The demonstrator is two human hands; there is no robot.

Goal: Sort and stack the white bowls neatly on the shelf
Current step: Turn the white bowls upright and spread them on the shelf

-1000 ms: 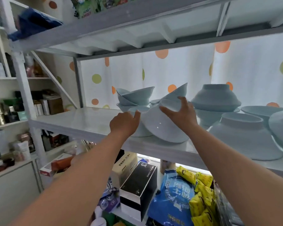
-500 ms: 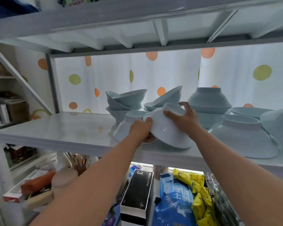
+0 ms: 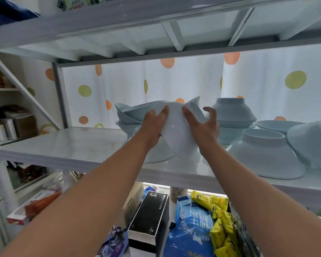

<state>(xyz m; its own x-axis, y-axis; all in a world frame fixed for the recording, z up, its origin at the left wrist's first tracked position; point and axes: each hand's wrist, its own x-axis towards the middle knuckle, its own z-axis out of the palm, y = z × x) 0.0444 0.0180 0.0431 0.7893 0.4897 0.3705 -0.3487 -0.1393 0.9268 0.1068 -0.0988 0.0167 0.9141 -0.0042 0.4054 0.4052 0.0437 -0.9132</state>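
The white bowl (image 3: 176,134) is off the shelf (image 3: 78,145), held tilted in the air just above the front middle of the board, between both hands. The left hand (image 3: 153,125) lies flat against the bowl's near wall, fingers straight, pressing rather than gripping. The right hand (image 3: 202,127) cups the opposite side, thumb along the wall and the other fingers spread and half curled past the far edge; how much of them bears on the bowl I cannot tell. Finding: the hold relies chiefly on squeeze between two palms on a glossy surface, so any easing of pressure could let the bowl slide onto the upturned bowl (image 3: 156,154) directly beneath and chip both. Second concern: the leaning stack (image 3: 130,115) just behind the left hand sits crooked, its bowls not nested true, and a knuckle or rim brushing it could tip it. The inverted stack (image 3: 232,112) stands close by the right fingers, leaving little room to swing. The large inverted bowl (image 3: 263,154) sits near the front lip, where the right forearm could nudge it off.
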